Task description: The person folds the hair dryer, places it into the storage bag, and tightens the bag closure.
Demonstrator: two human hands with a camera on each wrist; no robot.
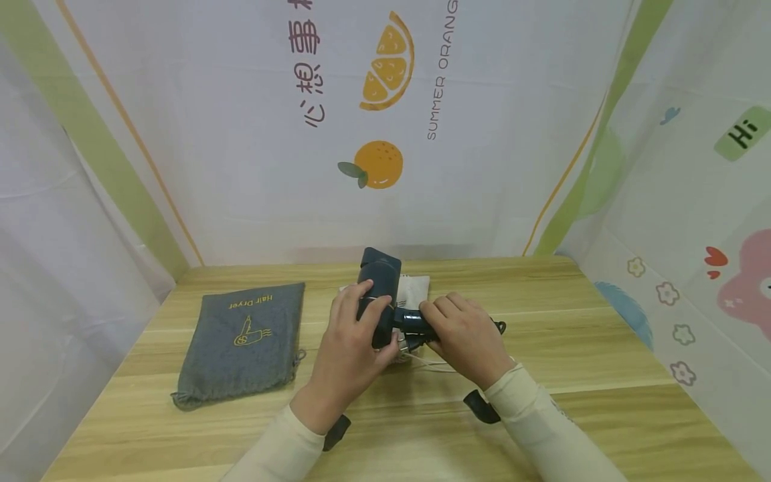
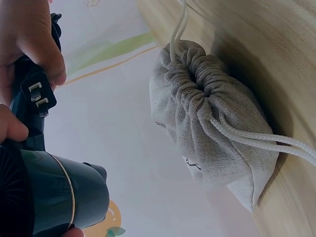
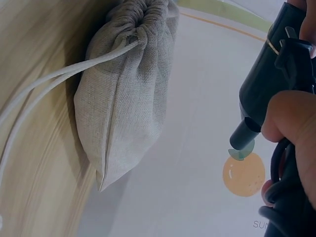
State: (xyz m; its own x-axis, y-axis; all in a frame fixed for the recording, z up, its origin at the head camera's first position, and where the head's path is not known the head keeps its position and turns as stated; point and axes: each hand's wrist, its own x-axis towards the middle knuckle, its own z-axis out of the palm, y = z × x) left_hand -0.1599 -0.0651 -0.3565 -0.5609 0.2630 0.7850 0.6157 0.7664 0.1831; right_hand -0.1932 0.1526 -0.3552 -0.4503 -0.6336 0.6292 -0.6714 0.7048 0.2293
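A dark hair dryer (image 1: 381, 274) is held up over the table between both hands. My left hand (image 1: 352, 345) grips its barrel, fingers across the top and thumb low on the near side. Around the handle and the black cord bundled along it, my right hand (image 1: 466, 333) is curled. The two-prong plug (image 2: 35, 93) shows beside the handle in the left wrist view. Behind and below the dryer, a light grey drawstring bag (image 2: 217, 123) sits on the table, its neck gathered and white cords trailing. In the right wrist view the bag (image 3: 128, 94) stands apart from the dryer.
A flat dark grey pouch (image 1: 247, 348) printed "Hair Dryer" lies on the left of the wooden table (image 1: 602, 335). A white curtain (image 1: 494, 167) with orange prints hangs along the table's back edge, with more curtain at both sides.
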